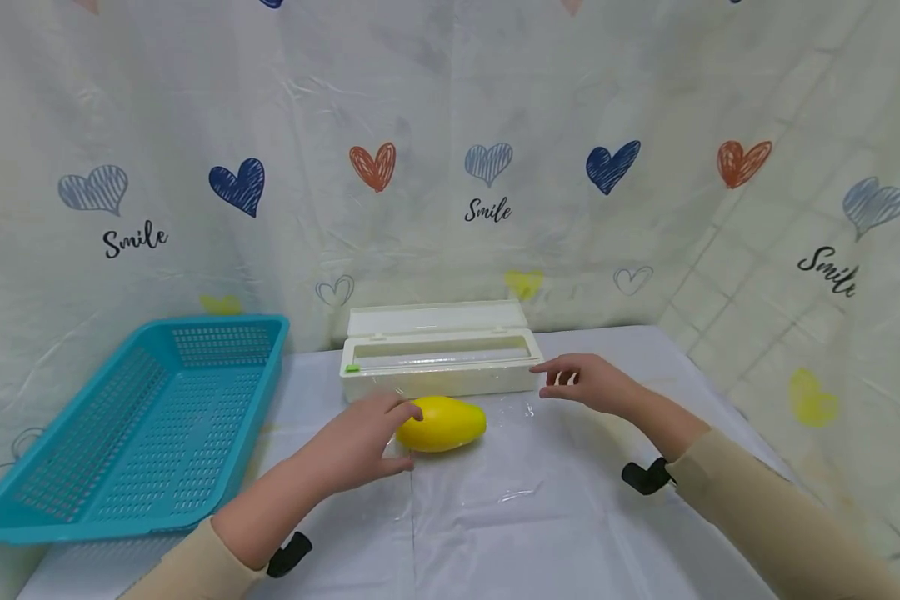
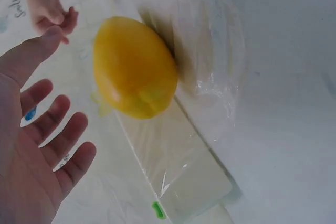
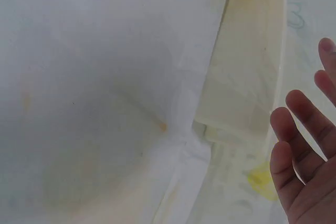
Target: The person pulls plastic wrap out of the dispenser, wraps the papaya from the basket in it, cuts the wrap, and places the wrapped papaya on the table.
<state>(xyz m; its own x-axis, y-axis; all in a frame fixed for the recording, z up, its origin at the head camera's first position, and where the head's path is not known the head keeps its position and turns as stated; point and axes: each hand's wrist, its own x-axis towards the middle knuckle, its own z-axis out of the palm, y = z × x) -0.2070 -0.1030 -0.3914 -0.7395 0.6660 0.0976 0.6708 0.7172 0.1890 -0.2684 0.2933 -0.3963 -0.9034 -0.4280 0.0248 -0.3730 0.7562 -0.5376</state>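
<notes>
The smooth yellow mango-shaped fruit (image 1: 442,423) sits on a sheet of clear cling film (image 1: 495,467) spread over the white-covered surface (image 1: 607,533), just in front of the long cream plastic wrap dispenser box (image 1: 438,360) with its lid up. Left hand (image 1: 363,442) is relaxed with fingers spread, fingertips right at the fruit's left end, not gripping it. Right hand (image 1: 588,383) hovers loose by the box's right end, holding nothing. The fruit looks firm, rounded, a bit slick, so I'd cup it around the fat middle. The film looks flimsy and clingy. Turquoise slotted plastic basket (image 1: 142,425) sits off left.
</notes>
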